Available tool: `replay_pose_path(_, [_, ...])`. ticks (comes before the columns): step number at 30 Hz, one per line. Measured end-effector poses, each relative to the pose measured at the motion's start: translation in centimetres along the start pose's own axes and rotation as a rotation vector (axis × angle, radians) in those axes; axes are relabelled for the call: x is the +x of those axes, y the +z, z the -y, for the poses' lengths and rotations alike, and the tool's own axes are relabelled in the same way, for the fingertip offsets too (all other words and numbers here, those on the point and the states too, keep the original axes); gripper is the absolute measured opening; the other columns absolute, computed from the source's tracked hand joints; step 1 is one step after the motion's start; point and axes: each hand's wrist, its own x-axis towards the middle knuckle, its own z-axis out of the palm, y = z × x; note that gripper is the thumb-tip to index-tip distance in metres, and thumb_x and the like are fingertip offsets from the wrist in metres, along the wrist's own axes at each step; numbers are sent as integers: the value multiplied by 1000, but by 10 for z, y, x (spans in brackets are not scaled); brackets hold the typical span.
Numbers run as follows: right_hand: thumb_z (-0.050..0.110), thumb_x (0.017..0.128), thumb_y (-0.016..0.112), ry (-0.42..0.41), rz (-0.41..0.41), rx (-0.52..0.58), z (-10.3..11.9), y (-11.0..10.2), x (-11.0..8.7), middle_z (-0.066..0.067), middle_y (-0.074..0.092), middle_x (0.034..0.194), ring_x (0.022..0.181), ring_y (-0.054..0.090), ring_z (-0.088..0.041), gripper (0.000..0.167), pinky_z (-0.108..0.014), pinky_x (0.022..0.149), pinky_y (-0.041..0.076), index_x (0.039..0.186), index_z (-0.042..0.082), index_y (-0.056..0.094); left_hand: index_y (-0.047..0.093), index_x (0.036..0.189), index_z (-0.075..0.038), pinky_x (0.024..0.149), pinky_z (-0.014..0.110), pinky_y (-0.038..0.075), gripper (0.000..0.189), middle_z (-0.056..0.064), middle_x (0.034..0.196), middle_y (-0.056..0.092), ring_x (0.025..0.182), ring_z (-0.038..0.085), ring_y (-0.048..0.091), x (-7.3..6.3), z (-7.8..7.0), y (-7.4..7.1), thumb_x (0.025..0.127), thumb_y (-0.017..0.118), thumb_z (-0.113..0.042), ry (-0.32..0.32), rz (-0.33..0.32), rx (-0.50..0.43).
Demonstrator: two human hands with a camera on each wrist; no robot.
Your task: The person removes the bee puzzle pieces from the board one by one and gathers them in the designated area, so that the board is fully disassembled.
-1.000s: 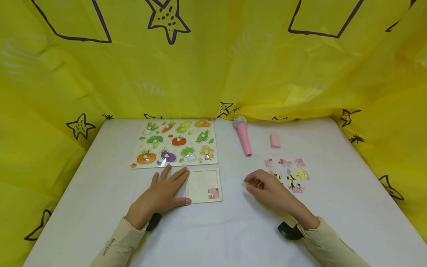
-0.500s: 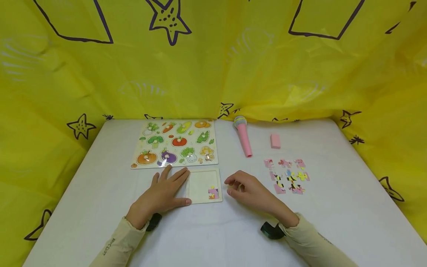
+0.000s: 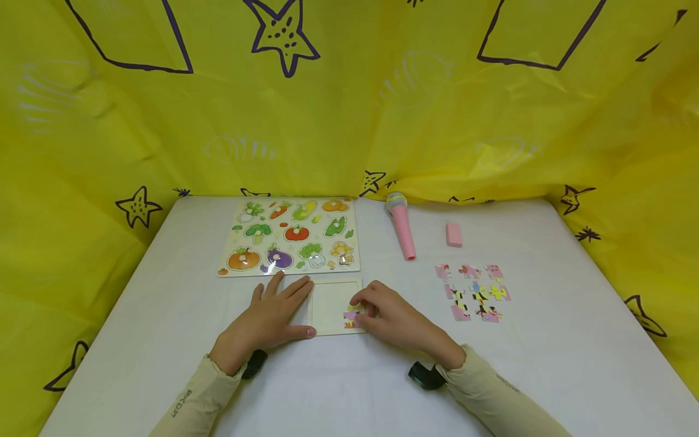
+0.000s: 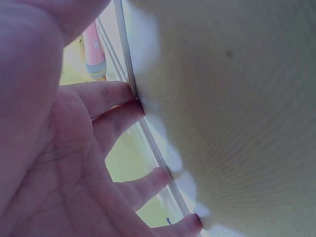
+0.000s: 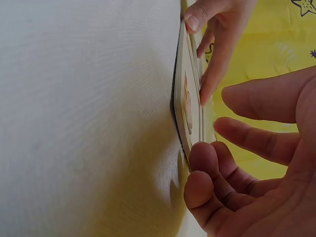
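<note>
In the head view, a pale wooden puzzle tray point(image 3: 327, 303) lies in front of me. One pink jigsaw piece point(image 3: 348, 320) sits in its lower right corner. My left hand point(image 3: 267, 318) rests spread along the tray's left edge, thumb at the near corner, fingertips at the far one. Over the right edge hovers my right hand point(image 3: 395, 318), thumb and index near the jigsaw piece and partly hiding it. The right wrist view shows the right thumb point(image 5: 261, 96) and fingers apart and loosely bent, with nothing pinched. Several loose jigsaw pieces point(image 3: 480, 295) lie farther right.
Behind the tray lies a vegetable peg puzzle board point(image 3: 292, 233). A pink toy microphone point(image 3: 402, 227) and a small pink block point(image 3: 454, 235) lie toward the back right. A yellow patterned curtain point(image 3: 349, 109) surrounds the white table point(image 3: 306, 388).
My right hand has moved left from beside the loose pieces to the tray's right edge, above the piece in it. The left hand stays on the tray's left edge.
</note>
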Motion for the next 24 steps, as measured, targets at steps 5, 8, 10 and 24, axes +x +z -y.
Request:
replay_pose_path(5, [5,97,73,5,25,-11,-2,3,3,-2,55,94,83,54,-13,17,-28,76,48,115,3,73,40,166,-6,116,82,15,93,10,172,35,157,55,15,1,0,1,94,81,-49,0,3,6])
replay_pose_path(8, [5,97,74,13,39,-29,-2,5,4,-2,54,95,82,53,-12,18,-28,75,48,114,3,73,40,165,-6,116,82,16,93,10,172,36,156,55,16,0,0,1,94,81,-49,3,2,8])
replay_pose_path(10, [6,97,74,19,50,-47,-2,7,5,-2,53,96,82,52,-12,18,-28,74,47,115,2,73,41,165,-6,115,82,17,93,10,172,36,156,55,16,0,0,1,94,81,-49,5,1,8])
replay_pose_path(24, [8,97,78,37,49,-54,0,14,7,-1,53,101,87,51,-14,11,-29,78,48,107,9,73,40,165,-5,115,82,18,93,10,171,36,155,55,18,0,0,1,94,81,-49,5,-11,19])
